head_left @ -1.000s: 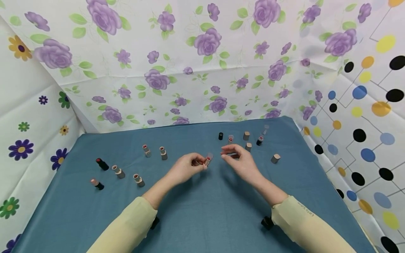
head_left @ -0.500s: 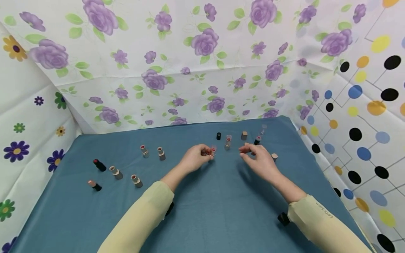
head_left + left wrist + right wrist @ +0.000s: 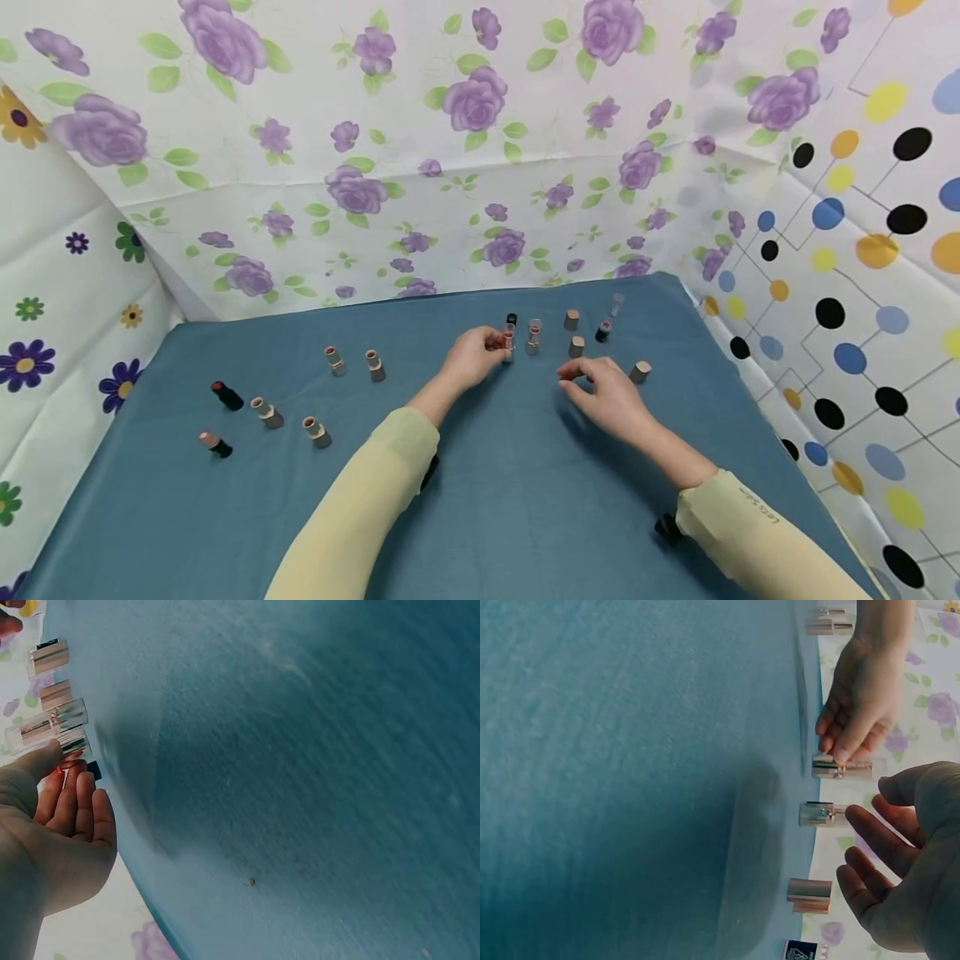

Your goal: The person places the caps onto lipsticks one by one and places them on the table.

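At the back of the blue table, my left hand (image 3: 471,358) pinches a lipstick (image 3: 509,343) with a red tip and a clear cap over it. The lipstick stands upright, close at the tabletop, with thumb and fingers at its side, as the right wrist view shows this lipstick (image 3: 855,768) too. Just right of it stands a similar clear-capped lipstick (image 3: 533,338). My right hand (image 3: 606,396) hovers over the cloth with loosely bent fingers and holds nothing. Nearest to it are two brownish caps, one (image 3: 576,347) beyond the fingertips and another (image 3: 640,372) beside the knuckles.
A small black cap (image 3: 512,319) sits behind the held lipstick. Farther right are another brownish cap (image 3: 572,320), a black-based lipstick (image 3: 603,331) and a clear cap (image 3: 617,305). Several bare lipsticks, including a red one (image 3: 227,396), spread across the left. A floral cloth (image 3: 375,242) walls the back.
My left hand has carried the lipstick away from me and to the right, beside the other clear-capped one. My right hand moved right, off the capped lipsticks, then slightly back towards me.
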`<action>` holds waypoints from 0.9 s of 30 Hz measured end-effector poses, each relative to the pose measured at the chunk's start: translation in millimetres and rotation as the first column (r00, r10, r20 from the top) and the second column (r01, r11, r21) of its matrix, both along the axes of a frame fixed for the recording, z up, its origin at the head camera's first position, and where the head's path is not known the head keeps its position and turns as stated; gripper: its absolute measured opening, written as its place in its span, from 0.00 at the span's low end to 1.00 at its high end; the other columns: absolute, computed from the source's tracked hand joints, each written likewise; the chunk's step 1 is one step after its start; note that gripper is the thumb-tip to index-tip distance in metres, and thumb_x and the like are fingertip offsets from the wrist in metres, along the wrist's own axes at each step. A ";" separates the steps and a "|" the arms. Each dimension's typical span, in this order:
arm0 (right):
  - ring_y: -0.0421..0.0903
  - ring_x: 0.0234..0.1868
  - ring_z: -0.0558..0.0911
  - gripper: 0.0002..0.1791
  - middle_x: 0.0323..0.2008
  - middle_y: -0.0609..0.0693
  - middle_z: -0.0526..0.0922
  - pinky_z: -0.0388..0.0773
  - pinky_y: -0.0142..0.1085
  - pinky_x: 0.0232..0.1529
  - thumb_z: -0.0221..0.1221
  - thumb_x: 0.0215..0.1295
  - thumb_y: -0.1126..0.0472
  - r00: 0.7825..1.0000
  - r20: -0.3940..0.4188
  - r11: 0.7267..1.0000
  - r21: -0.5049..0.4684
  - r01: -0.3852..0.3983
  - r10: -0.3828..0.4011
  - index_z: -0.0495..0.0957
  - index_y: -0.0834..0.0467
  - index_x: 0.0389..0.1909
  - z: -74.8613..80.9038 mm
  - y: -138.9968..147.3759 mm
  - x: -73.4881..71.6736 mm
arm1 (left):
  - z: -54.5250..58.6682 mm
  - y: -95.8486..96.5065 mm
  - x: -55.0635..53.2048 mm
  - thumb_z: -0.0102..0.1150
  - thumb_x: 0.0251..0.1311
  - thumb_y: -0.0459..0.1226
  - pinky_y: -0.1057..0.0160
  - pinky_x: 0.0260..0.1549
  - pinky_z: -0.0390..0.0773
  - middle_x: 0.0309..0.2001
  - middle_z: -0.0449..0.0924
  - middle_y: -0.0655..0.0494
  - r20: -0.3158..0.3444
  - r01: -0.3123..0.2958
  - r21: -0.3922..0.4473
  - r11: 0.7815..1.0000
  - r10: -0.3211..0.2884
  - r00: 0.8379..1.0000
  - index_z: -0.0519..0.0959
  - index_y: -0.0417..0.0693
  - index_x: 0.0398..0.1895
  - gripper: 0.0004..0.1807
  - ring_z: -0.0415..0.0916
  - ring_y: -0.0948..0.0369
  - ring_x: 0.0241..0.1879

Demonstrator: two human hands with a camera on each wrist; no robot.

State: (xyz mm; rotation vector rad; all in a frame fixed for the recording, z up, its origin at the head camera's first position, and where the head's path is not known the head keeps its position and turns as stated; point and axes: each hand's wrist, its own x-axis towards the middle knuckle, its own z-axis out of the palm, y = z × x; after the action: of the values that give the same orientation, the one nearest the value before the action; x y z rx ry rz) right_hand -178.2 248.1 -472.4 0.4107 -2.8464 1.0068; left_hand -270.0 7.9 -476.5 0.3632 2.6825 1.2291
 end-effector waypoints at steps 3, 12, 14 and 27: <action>0.50 0.55 0.76 0.13 0.48 0.47 0.85 0.79 0.51 0.54 0.62 0.75 0.55 1.000 0.006 1.000 -0.005 -0.007 0.007 0.84 0.56 0.54 -1.5 -3.7 0.6 | -1.7 -0.6 -2.4 0.64 0.71 0.41 0.51 0.50 0.80 0.50 0.83 0.51 -0.005 -0.017 -0.007 1.000 0.017 1.000 0.82 0.45 0.56 0.15 0.80 0.54 0.51; 0.49 0.53 0.76 0.12 0.46 0.45 0.85 0.79 0.49 0.52 0.63 0.74 0.55 1.000 0.004 1.000 -0.006 -0.018 0.018 0.85 0.55 0.53 -4.9 -11.0 0.0 | -7.3 -2.2 -5.3 0.64 0.71 0.41 0.52 0.52 0.79 0.51 0.83 0.51 -0.010 -0.030 -0.014 0.999 0.030 1.000 0.82 0.45 0.56 0.15 0.80 0.54 0.51; 0.49 0.53 0.76 0.12 0.46 0.45 0.85 0.79 0.49 0.52 0.63 0.74 0.55 1.000 0.001 1.000 -0.005 -0.020 0.020 0.85 0.55 0.53 -5.4 -12.1 0.3 | -8.3 -2.6 -5.6 0.65 0.71 0.41 0.52 0.53 0.79 0.52 0.83 0.50 -0.012 -0.021 -0.006 1.000 0.020 1.000 0.82 0.45 0.57 0.16 0.79 0.53 0.53; 0.53 0.59 0.73 0.12 0.50 0.48 0.84 0.76 0.54 0.48 0.61 0.76 0.53 0.998 -0.035 0.999 0.018 0.048 -0.047 0.83 0.51 0.55 28.8 23.5 -4.9 | 22.8 -33.9 -0.4 0.61 0.71 0.52 0.45 0.61 0.73 0.69 0.71 0.47 -0.048 0.077 -0.128 0.989 -0.083 0.995 0.64 0.48 0.78 0.37 0.70 0.49 0.67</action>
State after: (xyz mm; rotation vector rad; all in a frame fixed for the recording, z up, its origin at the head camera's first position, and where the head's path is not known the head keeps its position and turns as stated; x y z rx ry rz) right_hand -183.1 271.5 -443.6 0.3568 -2.8229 0.9551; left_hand -270.4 -26.0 -453.7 0.4866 2.7436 1.0357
